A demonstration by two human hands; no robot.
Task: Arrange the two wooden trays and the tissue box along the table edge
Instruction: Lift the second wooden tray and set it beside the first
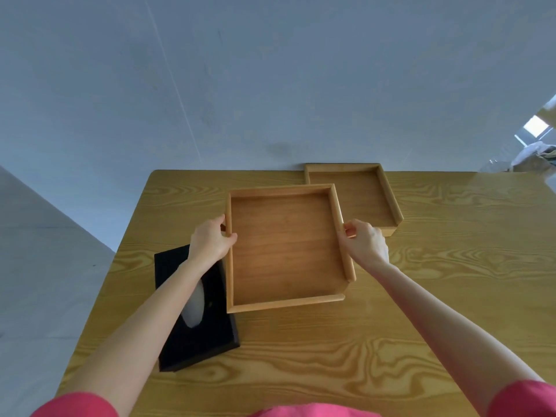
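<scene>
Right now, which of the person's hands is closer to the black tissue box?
Left. The left hand grips the near tray's left wall directly above the tissue box's far end. The right hand holds the opposite wall, a tray's width away.

Table (pixel 391 311): wooden top, yellow-brown, bold wavy grain; its far edge lies against the wall.

Wall (pixel 270 70): pale grey-blue, plain, rising behind the table's far edge; a thin light line runs down it at a slant, and a faint dark smudge sits low, just above the table.

Floor (pixel 39 251): pale grey, left of the table.

Clutter (pixel 532 152): pale crumpled items and a bright rectangular patch beyond the table's far right corner; too blurred to identify.
</scene>
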